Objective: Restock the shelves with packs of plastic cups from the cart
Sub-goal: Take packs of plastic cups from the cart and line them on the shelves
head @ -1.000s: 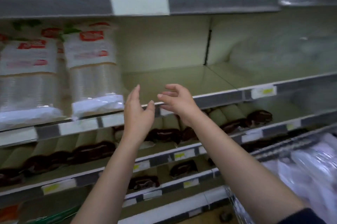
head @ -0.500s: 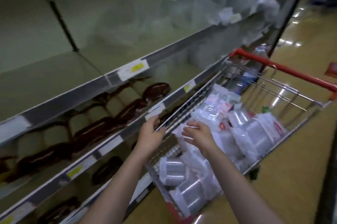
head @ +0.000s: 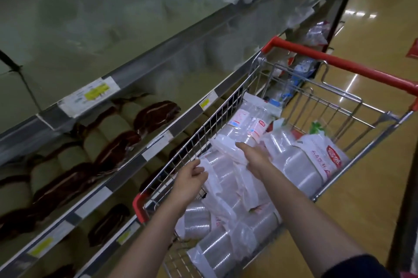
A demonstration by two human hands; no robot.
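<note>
From the head view, both hands reach down into a wire shopping cart (head: 237,105) piled with packs of plastic cups (head: 303,164), clear stacked cups sleeved in thin plastic with red-printed labels. The left hand (head: 188,183) hovers at the cart's near-left side, fingers loosely curled beside the crinkled end of one pack (head: 222,176); whether it has hold of the wrapper cannot be told. The right hand (head: 254,156) lies palm-down on the top of that same pack, fingers stretched forward and fairly straight, gripping nothing visibly. More packs lie under and around both forearms, filling the basket toward its near end.

The cart's left wire wall stands just beside the shelf edges, leaving little room on that side. Its red handle bar (head: 339,65) crosses the far end, and a red corner bumper (head: 139,206) marks the near-left corner. The child-seat frame behind the handle is bare wire.

To the left, grey metal shelves (head: 140,69) run diagonally with white and yellow price tags (head: 90,95). The lower shelf carries rows of dark brown packs (head: 156,111); the upper shelves hold blurred clear plastic goods. To the right, a glossy tan floor (head: 373,187) reflects ceiling lights.
</note>
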